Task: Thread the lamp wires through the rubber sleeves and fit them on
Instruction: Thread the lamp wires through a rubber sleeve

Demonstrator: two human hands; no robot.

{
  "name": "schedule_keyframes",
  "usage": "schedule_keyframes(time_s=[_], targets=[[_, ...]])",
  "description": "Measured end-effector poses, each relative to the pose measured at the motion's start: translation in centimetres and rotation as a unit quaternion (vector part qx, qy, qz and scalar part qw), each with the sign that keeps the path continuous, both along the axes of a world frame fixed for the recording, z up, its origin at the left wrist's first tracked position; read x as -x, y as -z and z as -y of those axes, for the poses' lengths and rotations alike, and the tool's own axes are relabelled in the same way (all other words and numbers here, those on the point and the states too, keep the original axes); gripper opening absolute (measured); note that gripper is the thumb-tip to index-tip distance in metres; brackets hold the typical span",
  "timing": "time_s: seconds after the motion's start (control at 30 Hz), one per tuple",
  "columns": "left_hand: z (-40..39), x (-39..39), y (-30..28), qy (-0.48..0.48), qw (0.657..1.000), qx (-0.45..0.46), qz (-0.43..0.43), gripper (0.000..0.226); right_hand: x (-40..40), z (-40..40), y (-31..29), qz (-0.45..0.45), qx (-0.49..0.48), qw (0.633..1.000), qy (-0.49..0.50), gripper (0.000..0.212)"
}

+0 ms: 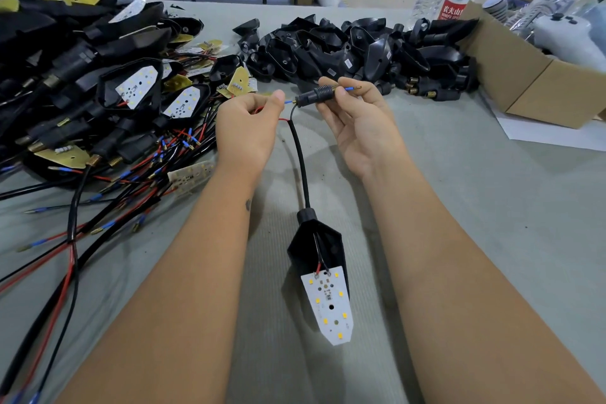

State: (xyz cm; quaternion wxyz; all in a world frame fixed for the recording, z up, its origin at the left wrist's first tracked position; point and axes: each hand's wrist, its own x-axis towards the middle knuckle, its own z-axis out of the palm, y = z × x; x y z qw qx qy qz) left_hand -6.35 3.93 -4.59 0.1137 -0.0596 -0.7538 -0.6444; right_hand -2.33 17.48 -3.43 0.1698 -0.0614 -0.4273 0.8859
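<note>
I see my right hand (354,118) pinching a black rubber sleeve (314,96) above the grey table (475,207), with a blue-tipped wire (352,88) poking out its far end. My left hand (249,125) is closed on the red wire (262,110) just beside the sleeve's near opening. The black cable (300,157) runs down to the lamp (323,279), which lies flat between my forearms, its white board facing up.
</note>
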Motion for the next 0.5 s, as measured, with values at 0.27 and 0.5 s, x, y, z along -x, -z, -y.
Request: schedule_keyframes(time_s=[0.27,0.5], targets=[[-0.38,0.01,0.11,-0.023,0.999,0.016,-0.022,0.030,0.10,0.36,-0.07,-0.005,0.024,1.000,-0.012,0.021],[-0.42,-0.51,-0.09,-0.027,0.996,0.061,-0.065,0.019,0.19,0.37,0.08,0.012,0.006,1.000,0.006,0.020]])
